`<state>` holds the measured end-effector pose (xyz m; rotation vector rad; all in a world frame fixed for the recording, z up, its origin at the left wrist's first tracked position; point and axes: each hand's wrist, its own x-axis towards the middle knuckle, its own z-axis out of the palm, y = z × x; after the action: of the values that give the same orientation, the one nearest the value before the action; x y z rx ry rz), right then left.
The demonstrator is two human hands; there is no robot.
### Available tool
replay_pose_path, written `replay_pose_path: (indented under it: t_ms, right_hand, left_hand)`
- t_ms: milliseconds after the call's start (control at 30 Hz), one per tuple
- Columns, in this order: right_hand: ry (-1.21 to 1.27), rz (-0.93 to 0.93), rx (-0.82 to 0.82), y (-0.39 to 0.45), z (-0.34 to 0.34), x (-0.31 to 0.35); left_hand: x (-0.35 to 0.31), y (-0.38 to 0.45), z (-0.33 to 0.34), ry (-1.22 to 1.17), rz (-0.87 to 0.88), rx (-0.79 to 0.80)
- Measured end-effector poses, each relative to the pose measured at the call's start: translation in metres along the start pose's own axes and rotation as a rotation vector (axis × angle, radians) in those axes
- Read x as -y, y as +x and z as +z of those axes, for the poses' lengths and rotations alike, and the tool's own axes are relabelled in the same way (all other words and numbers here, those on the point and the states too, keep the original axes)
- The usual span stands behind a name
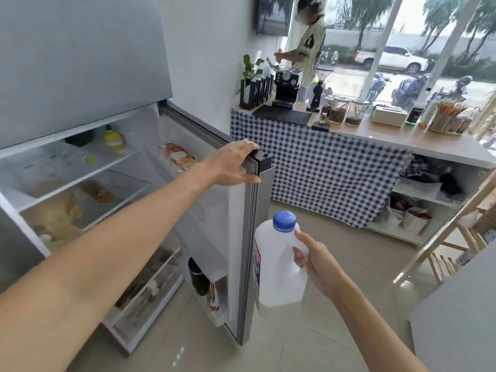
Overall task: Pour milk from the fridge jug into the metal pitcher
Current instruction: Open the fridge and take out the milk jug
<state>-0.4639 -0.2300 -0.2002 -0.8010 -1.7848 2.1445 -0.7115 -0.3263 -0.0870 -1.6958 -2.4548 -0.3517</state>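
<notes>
The white plastic milk jug (276, 267) with a blue cap hangs upright in front of the open fridge door, outside the fridge. My right hand (316, 264) grips its handle from the right. My left hand (233, 162) rests over the top corner of the open fridge door (249, 237), fingers curled on its edge. No metal pitcher shows in this view.
The fridge interior (80, 183) at left holds bottles and bags on shelves. A counter with a checked cloth (322, 170) stands ahead, bearing a coffee machine (287, 87), a grinder and jars. A person stands behind it. A wooden frame (442, 237) is at right.
</notes>
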Motion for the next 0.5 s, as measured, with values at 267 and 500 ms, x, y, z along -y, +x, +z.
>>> replay_pose_path:
  t_ms: [267,500]
  right_hand:
    - [-0.014,0.039,0.052,-0.004,0.026,-0.006]
    - [-0.002,0.053,0.091,0.002,0.066,-0.002]
  left_hand:
    - [0.005,-0.076,-0.010,0.089,0.087,-0.047]
    - [0.032,-0.135,-0.039,0.241,0.031,0.024]
